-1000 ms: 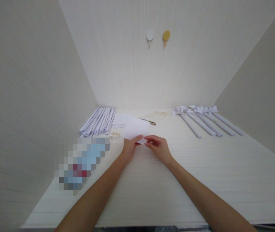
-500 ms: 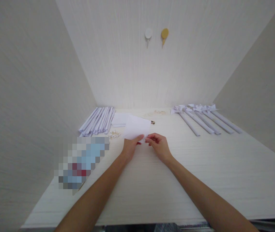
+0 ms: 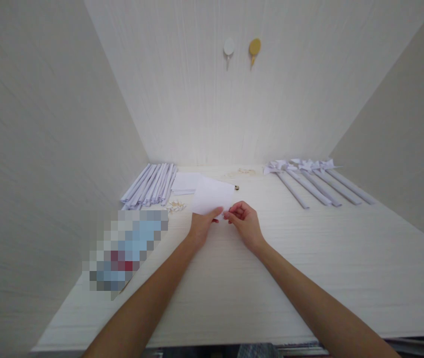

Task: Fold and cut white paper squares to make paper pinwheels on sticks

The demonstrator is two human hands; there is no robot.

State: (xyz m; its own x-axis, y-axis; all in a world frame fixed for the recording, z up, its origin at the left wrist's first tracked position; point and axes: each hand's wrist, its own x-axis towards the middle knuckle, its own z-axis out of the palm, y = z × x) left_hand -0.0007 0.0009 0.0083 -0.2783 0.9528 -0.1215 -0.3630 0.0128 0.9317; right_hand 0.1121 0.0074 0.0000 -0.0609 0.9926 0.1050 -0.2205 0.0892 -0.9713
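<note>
Both hands held one white sheet point(image 3: 212, 195) just above the desk point(image 3: 309, 258), mid-desk, tilted up away from the person. Left hand point(image 3: 200, 226) pinched its near edge, thumb on top. Right hand point(image 3: 245, 221) gripped the near right corner, fingers curled. Left of it lay a bundle of rolled paper sticks point(image 3: 150, 185), small pale bits point(image 3: 176, 205) beside that. Finished pinwheels point(image 3: 316, 181) lay in a row, well apart at far right. Two hooks point(image 3: 242, 48) sat on the back wall.
</note>
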